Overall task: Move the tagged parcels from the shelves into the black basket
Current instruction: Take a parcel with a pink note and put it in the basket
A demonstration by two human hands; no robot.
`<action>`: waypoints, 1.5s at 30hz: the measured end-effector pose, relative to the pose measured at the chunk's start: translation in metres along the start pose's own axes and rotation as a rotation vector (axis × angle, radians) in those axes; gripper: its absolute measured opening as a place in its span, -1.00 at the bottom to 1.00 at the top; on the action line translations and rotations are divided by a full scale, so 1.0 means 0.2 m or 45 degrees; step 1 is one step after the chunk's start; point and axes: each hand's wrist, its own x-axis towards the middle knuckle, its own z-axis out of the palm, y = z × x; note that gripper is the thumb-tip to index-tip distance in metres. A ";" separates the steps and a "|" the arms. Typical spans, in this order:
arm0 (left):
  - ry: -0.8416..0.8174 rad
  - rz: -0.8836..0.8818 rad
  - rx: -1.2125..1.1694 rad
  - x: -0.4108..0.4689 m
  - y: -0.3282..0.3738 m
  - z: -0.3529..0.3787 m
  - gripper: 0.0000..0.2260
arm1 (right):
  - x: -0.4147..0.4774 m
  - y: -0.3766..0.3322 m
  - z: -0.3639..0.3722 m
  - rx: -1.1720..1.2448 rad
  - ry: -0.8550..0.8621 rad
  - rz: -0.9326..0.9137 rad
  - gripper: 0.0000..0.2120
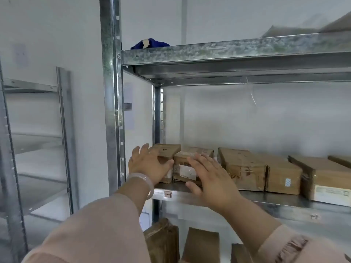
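Six brown cardboard parcels [241, 168] in row on galvanised metal shelf [284, 203], boxy, taped; three more parcels below shelf. Labelled parcel [183, 160], second from shelf's left end: white tag, print blurred, unreadable. Small red-marked sticker [167, 194] on shelf front edge. Left hand [150, 166], pale bracelet [146, 184] at wrist, fingers spread wide at leftmost parcel. Right hand [209, 179] flat, fingers straight, before labelled parcel; contact unclear. Blue cloth [150, 43] above shelf.

open air above parcels [245, 168], upper shelf [228, 52] caps reach, post [112, 111] blocks left
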 end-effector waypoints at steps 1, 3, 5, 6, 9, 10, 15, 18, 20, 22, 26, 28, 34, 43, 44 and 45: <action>-0.037 -0.028 -0.002 0.01 -0.01 0.01 -0.34 | 0.01 0.01 0.01 0.004 0.011 -0.004 -0.34; -0.069 -0.048 0.026 0.04 -0.03 0.06 -0.32 | 0.03 0.03 0.03 -0.006 0.045 0.007 -0.35; -0.064 -0.037 -0.034 0.06 -0.06 0.10 -0.34 | 0.05 0.04 0.05 0.013 0.044 0.011 -0.36; -0.037 -0.021 -0.076 0.07 -0.07 0.12 -0.36 | 0.06 0.04 0.06 0.012 0.046 0.008 -0.37; 0.136 0.032 -0.207 0.08 -0.10 0.15 -0.42 | 0.08 0.03 0.06 0.016 0.078 0.007 -0.41; 0.194 0.056 -0.234 0.08 -0.11 0.16 -0.43 | 0.08 0.02 0.06 0.019 0.095 0.013 -0.42; 0.479 0.237 -0.387 0.10 -0.10 0.11 -0.42 | 0.12 -0.04 0.07 0.100 0.196 0.038 -0.48; 0.644 0.341 -0.493 0.12 -0.05 0.01 -0.42 | 0.15 -0.07 0.05 0.195 0.235 0.110 -0.45; 0.729 0.370 -0.651 0.11 -0.02 -0.04 -0.44 | 0.17 -0.10 0.01 0.343 0.289 0.204 -0.45; 0.714 0.329 -0.934 0.08 0.02 -0.09 -0.48 | 0.20 -0.14 -0.04 0.532 0.309 0.300 -0.46; 0.357 0.076 -1.659 -0.03 0.09 -0.13 -0.57 | 0.21 -0.22 -0.10 0.951 0.311 0.295 -0.52; 0.144 -0.046 -1.957 -0.07 0.13 -0.12 -0.68 | 0.20 -0.26 -0.13 1.165 0.329 0.198 -0.53; -0.058 -0.051 -1.829 -0.11 0.16 -0.13 -0.84 | 0.13 -0.27 -0.17 1.057 0.431 0.194 -0.51; -0.173 0.163 -1.645 -0.17 0.19 -0.15 -0.26 | 0.07 -0.23 -0.17 0.560 0.376 0.171 -0.49; -0.149 0.156 -1.648 -0.18 0.19 -0.15 -0.25 | 0.06 -0.24 -0.18 0.586 0.385 0.166 -0.50; -0.140 0.133 -1.673 -0.18 0.19 -0.15 -0.24 | 0.05 -0.23 -0.19 0.630 0.407 0.181 -0.49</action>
